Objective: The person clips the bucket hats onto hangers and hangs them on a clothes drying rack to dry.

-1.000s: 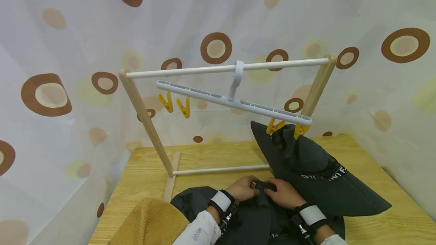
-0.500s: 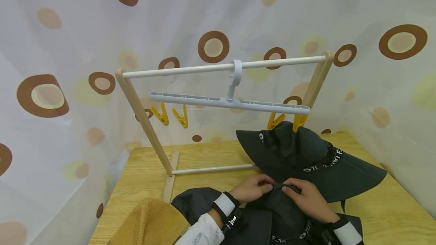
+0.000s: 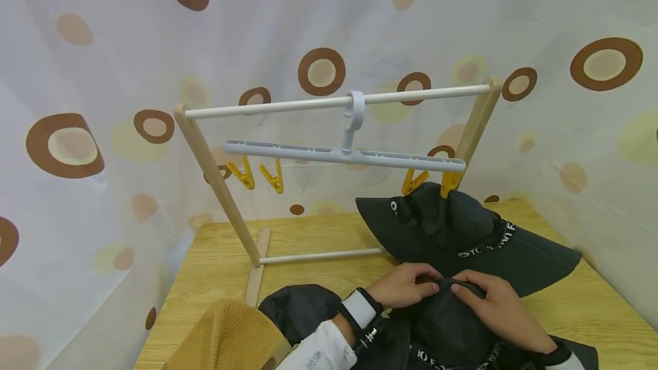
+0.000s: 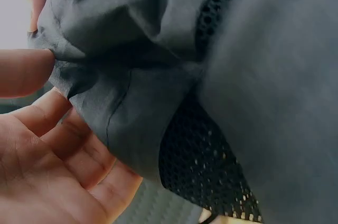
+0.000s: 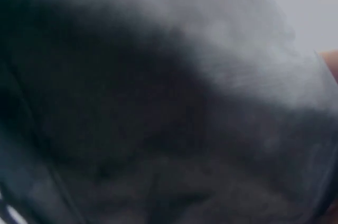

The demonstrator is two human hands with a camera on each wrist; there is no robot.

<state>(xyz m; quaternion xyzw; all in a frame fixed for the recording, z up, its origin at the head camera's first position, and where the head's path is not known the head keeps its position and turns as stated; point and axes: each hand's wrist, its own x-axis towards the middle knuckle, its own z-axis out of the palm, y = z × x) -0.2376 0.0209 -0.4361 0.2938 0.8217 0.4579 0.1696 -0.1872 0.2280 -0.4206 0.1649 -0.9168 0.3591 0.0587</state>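
- Circle-patterned sheeting (image 3: 257,21) forms the background; wood-grain table (image 3: 319,238) in front of it, beneath the hanger.
- Landmark: pale grey clip hanger (image 3: 329,154), hooked over the white top bar of a wooden-sided drying rack (image 3: 288,107).
- Two yellow clips (image 3: 244,174) at the hanger's left end, nothing between their tips; two more yellow clips (image 3: 414,181) at its right end.
- Hung hat: dark wide-brimmed sun hat (image 3: 442,244), white lettering on its band, under the hanger's right end, below that second pair.
- Held hat: dark lettered sun hat (image 3: 447,316), below the hanger and nearer me, in front of the hung one. Left-wrist view shows a mesh panel in it.
- My left hand (image 3: 403,287): thumb and fingers pinch the crown; remaining fingers bent behind the fabric.
- My right hand (image 3: 496,301): thumb and fingers pinch the same crown just beside. Right-wrist view is blurred dark cloth; finer finger detail cannot be told.
- Mustard ribbed knit piece (image 3: 226,333) and dark cloth item (image 3: 298,308): table level, below the hanger's left half, nearer me.
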